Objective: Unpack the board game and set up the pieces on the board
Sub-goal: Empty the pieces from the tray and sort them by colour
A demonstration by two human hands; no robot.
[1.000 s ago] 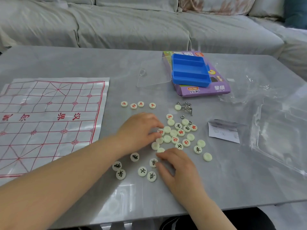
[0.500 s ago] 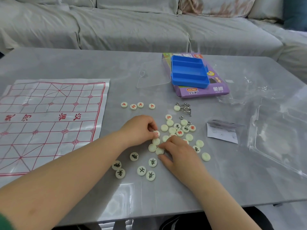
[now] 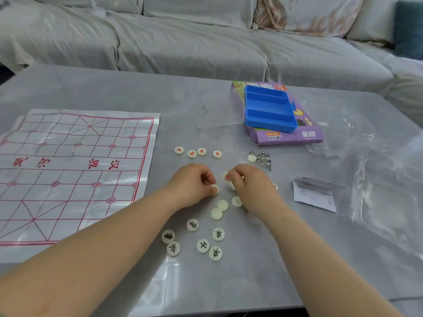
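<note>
A white sheet board point(image 3: 75, 170) with a red grid lies flat at the left of the grey table point(image 3: 114, 88). Several round cream pieces lie loose in the middle. My left hand point(image 3: 192, 186) pinches one red-marked piece point(image 3: 215, 188) at its fingertips. My right hand point(image 3: 249, 186) sits over the main pile and pinches another red-marked piece point(image 3: 226, 177); it hides most of the pile. A row of red-marked pieces point(image 3: 198, 152) lies beyond my hands. Black-marked pieces point(image 3: 203, 245) lie nearer me.
A blue tray point(image 3: 269, 108) rests on the purple box point(image 3: 293, 133), with a clear lid point(image 3: 219, 110) to its left. Metal ring puzzles point(image 3: 262, 157), a folded leaflet point(image 3: 314, 194) and clear plastic packaging point(image 3: 389, 197) lie at the right. A grey sofa point(image 3: 183, 42) stands behind the table.
My right hand has moved away from me, from the near black-marked pieces up over the pile, and now pinches a red-marked piece. My left hand stayed nearly in place.
</note>
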